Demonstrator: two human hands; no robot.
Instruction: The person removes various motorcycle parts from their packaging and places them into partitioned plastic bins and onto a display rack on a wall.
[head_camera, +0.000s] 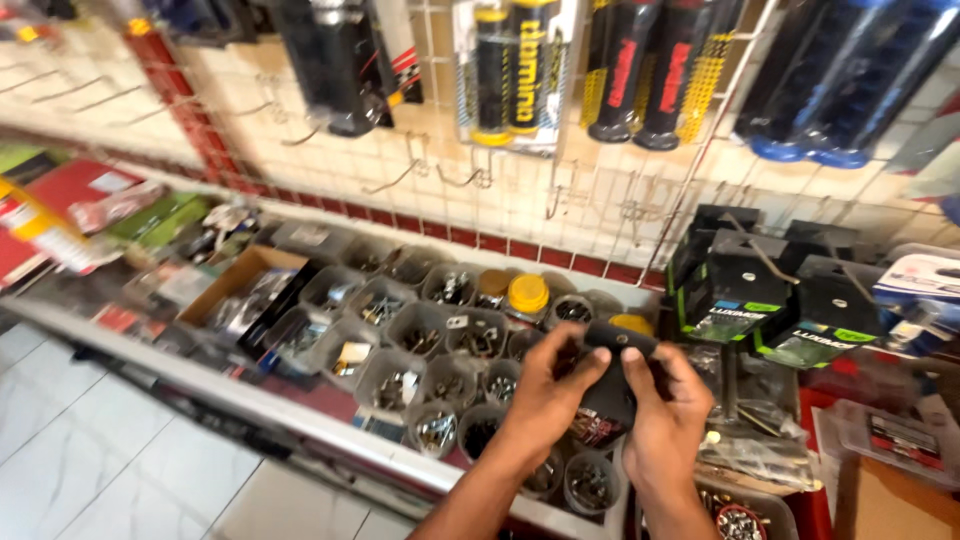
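Note:
Both my hands hold a flat black part (615, 375), roughly rectangular, over a counter full of small containers. My left hand (548, 392) grips its left side with the thumb on top. My right hand (668, 410) grips its right side, thumb pressed on the upper face. The lower end of the part is hidden between my palms. Just under my hands stand several small clear cups (438, 355) of screws and metal fittings.
A yellow-lidded jar (528, 293) stands behind the cups. An open cardboard box (232, 290) lies to the left, black boxed goods (735, 285) to the right. Packaged handlebar grips (510, 75) hang on a wire wall rack above. The white counter edge (200, 375) borders a tiled floor.

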